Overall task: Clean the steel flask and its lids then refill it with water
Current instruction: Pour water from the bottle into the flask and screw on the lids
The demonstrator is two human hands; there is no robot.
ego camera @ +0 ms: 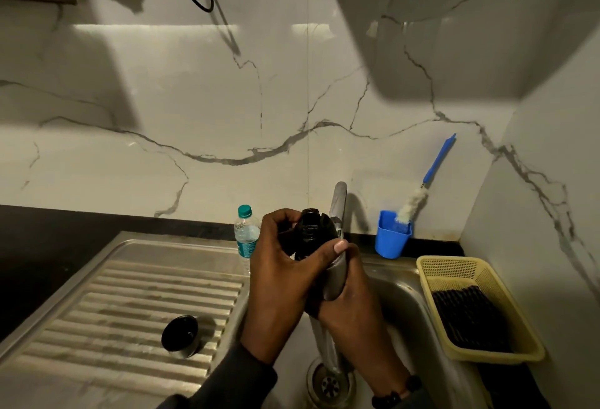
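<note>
I'm holding the flask (336, 274) over the sink (394, 291), tilted, so anything spilling is going to the drain (330, 384). My right hand (354, 298) is wrapping the steel body from below to steady it. My left hand (282, 274) is gripping the black inner lid (313, 230) at the mouth, likely twisting it off or on, can't tell which. Neither hand is free. The outer cap (180, 336) is lying on its side on the drainboard (107, 282), parked within reach for washing. So two lids: one on the flask, one off. One tap (337, 201) is sitting behind the flask. One brush (422, 186) is standing in one blue cup (391, 236), handy for scrubbing inside. One plastic bottle (246, 233) is by the wall, one yellow basket (480, 308) to the right.
</note>
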